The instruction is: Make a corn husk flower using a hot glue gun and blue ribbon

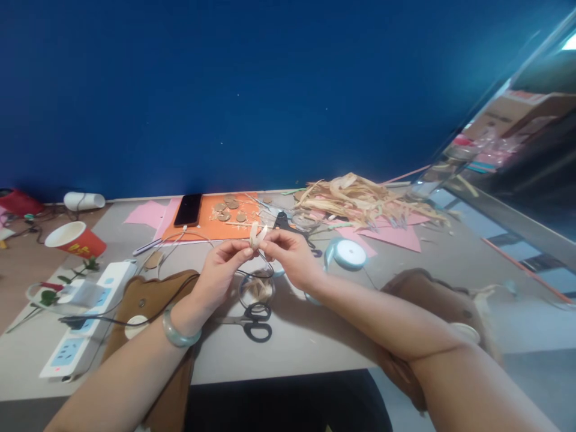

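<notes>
Nearest the camera, a pale bangle [177, 333] circles the left wrist. Black-handled scissors [252, 321] lie on the grey bench [306, 342], just below the grip on the near side. A small clear dish [256, 289] sits between the scissors and the grip. Above it, the left hand [220, 267] and right hand [292, 255] meet, each grip pinched shut on one pale husk strip [257, 235], held upright clear of the bench. A white ribbon spool [348, 253] lies just right of the grip. Beyond the grip is an orange sheet [209, 225], with a dark phone [188, 210] on its left edge. A heap of dried husks [364, 201] lies beyond and to the right.
</notes>
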### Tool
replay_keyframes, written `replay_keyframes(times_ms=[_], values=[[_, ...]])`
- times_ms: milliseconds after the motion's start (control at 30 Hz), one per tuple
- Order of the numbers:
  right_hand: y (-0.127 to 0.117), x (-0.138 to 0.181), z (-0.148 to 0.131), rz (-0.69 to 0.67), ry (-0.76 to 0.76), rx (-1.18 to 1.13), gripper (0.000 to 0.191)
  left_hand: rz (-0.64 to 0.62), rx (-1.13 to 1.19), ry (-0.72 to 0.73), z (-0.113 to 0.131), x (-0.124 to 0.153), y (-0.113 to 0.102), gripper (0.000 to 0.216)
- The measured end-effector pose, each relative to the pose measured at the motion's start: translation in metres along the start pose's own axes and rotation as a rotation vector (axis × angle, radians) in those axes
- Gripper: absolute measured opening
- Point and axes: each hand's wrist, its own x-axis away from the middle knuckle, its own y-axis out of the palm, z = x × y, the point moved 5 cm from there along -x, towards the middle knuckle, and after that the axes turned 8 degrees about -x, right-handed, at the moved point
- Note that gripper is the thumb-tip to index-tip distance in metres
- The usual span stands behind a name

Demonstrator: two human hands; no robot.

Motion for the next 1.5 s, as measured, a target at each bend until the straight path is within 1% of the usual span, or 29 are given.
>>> replay_keyframes(times_ms=[133,267,433,600,1133,1367,1500], values=[[-0.002,-0.001,0.005,0.044,0.038,-0.064,0.02,0.028,-0.101,0.023,0.003,0.001,-0.001,0.011],[-0.002,-0.002,0.01,0.066,0.08,-0.18,0.021,0.024,-0.144,0.052,0.005,0.002,0.0,0.01],[-0.001,-0.001,0.01,0.075,0.082,-0.254,0.022,0.022,-0.195,0.072,0.004,0.002,-0.001,0.01],[0.003,0.002,0.007,0.032,0.062,-0.26,0.018,0.018,-0.238,0.054,0.002,0.002,-0.003,0.01],[0.003,0.003,0.008,0.017,0.085,-0.226,0.018,0.087,-0.309,0.067,0.006,0.004,-0.004,0.016],[0.004,0.003,0.009,0.016,0.084,-0.229,0.018,0.106,-0.337,0.056,0.005,0.006,-0.004,0.028],[0.004,0.003,0.009,0.013,0.085,-0.218,0.019,0.097,-0.343,0.064,0.006,0.006,-0.004,0.027]])
